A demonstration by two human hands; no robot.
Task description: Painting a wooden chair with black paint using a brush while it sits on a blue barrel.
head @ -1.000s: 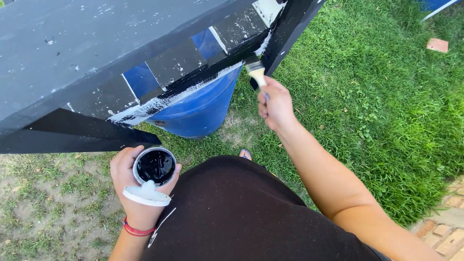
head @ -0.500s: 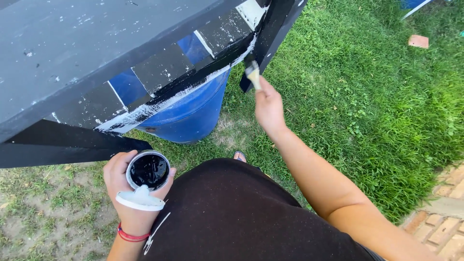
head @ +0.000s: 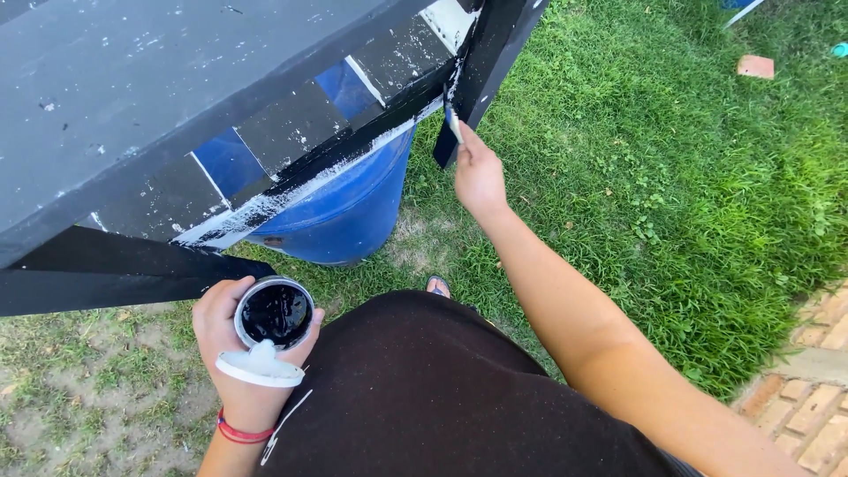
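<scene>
Over grass, right hand (head: 478, 175) reaches forward, left hand (head: 240, 353) cradling paint can (head: 275, 313)

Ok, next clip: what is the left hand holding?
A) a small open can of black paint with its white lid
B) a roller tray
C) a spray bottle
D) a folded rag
A: the left hand grips a small round can of black paint, open at the top, with the white lid pinched beneath it, while the right hand holds a brush to the black frame.
</scene>
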